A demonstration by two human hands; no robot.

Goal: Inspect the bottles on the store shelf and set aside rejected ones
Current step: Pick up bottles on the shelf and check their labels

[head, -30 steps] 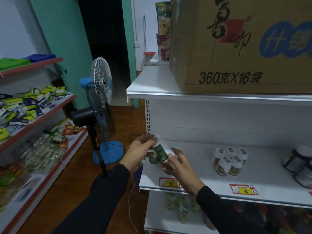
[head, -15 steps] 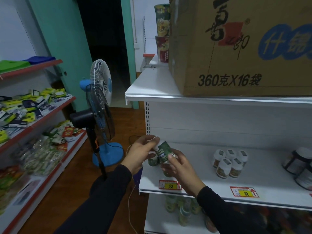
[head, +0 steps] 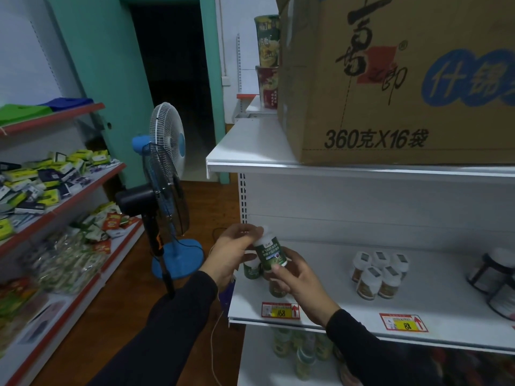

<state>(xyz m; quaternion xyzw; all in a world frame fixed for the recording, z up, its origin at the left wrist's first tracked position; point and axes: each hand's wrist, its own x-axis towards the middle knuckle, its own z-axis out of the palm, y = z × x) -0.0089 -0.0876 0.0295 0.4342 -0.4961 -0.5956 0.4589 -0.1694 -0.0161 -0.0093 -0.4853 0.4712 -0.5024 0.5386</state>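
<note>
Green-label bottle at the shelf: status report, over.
Left hand grips the cap end, right hand pinches the base. Green-label bottle held tilted above the shelf. Two more green bottles stand directly beneath.

Held bottle [head: 269,253]: smooth plastic, white cap, glossy green paper label. Shelf [head: 320,277]: painted sheet metal, white, matt; perforated metal upright at left edge. Price tags [head: 280,310] on front edge: printed paper, slightly glossy. Carton [head: 390,79] on upper shelf: brown corrugated cardboard, matt, printed. Sleeves [head: 167,330]: dark matt cloth. Floor [head: 117,316]: reddish wood, semi-gloss. Fan [head: 164,151]: wire grille, blue plastic base.
</note>
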